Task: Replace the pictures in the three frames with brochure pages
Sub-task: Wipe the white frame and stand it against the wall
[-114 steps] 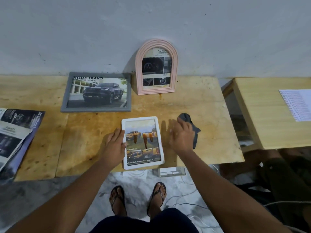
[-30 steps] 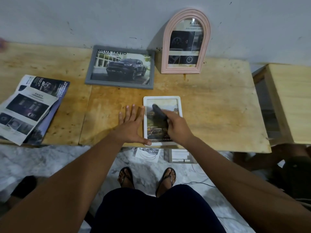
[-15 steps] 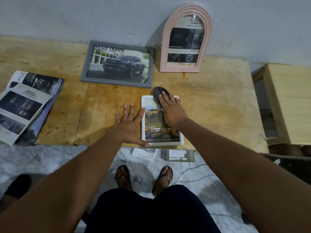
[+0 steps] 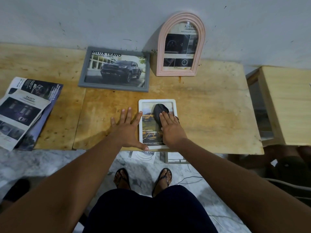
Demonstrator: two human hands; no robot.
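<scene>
Right hand [image 4: 170, 128], fingers straight, presses dark cloth [image 4: 157, 111] onto white rectangular picture frame [image 4: 174, 105]. Left hand [image 4: 127, 130], fingers splayed flat, touches frame's left edge.

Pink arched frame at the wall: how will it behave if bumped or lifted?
The pink arched frame stands upright on its short bottom edge at the wall, so a bump probably tips it. Its moulded rim looks rigid; it should lift as one stiff piece. Glare on its front suggests a glazed pane, likely fragile.
</scene>
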